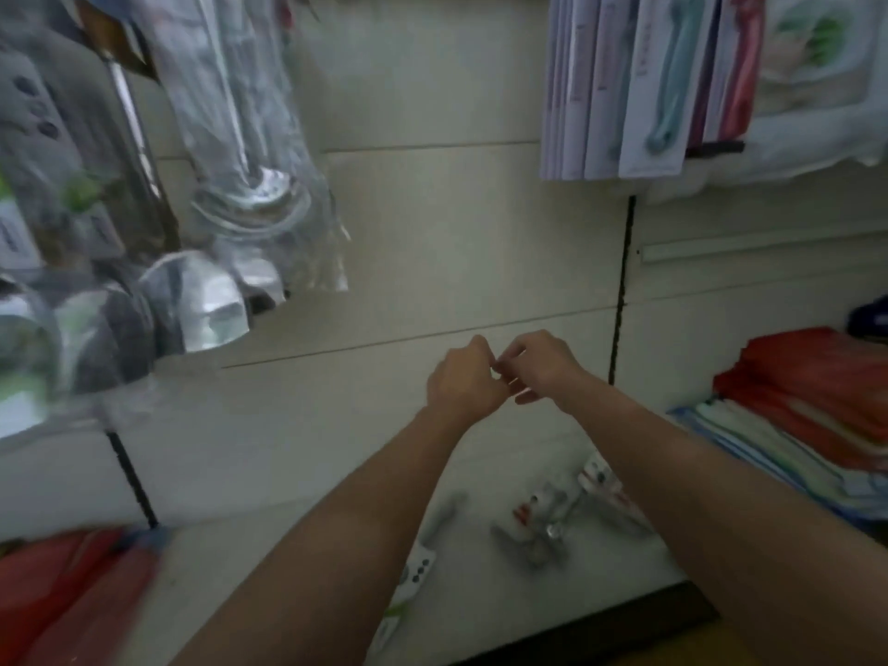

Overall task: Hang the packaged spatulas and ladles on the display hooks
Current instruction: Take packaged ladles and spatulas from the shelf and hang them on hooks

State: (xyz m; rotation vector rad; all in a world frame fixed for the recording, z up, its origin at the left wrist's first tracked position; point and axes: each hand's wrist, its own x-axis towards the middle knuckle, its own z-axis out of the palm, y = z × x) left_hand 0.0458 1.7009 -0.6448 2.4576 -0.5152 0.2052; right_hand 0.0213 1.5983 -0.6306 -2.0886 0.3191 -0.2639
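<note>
both hands meet against the slotted wall panel (432, 262); the left hand (463, 379) and right hand (540, 365) have fingers curled inward and touching at the fingertips, and something small seems pinched between them, perhaps a display hook being seated in the groove, though it is too small and blurred to name; so i cannot tell what either grip is grasping, only that neither is released.

progress, as a judgement: part done. up and left of the grip, bagged metal ladles (259, 194) hang against the wall in clear plastic, with more shiny utensils (192, 300) bunched below and left of them; i count at least three bowls or blades there, but the blur forbids an exact number. up and right of the grip, a row of carded utensils (624, 88) hangs edge-on, roughly six or seven cards, one showing a teal handle.

still to hang: below the grip, on the white shelf (240, 560), lie loose packaged utensils (548, 526), two or three overlapping just under the right forearm, and one more package (418, 564) partly hidden by the left forearm; so about three or four remain, none in hand.

well right of the grip sits one stack of folded cloths (817, 401), red on top; another red bundle (77, 598) lies far down-left.
</note>
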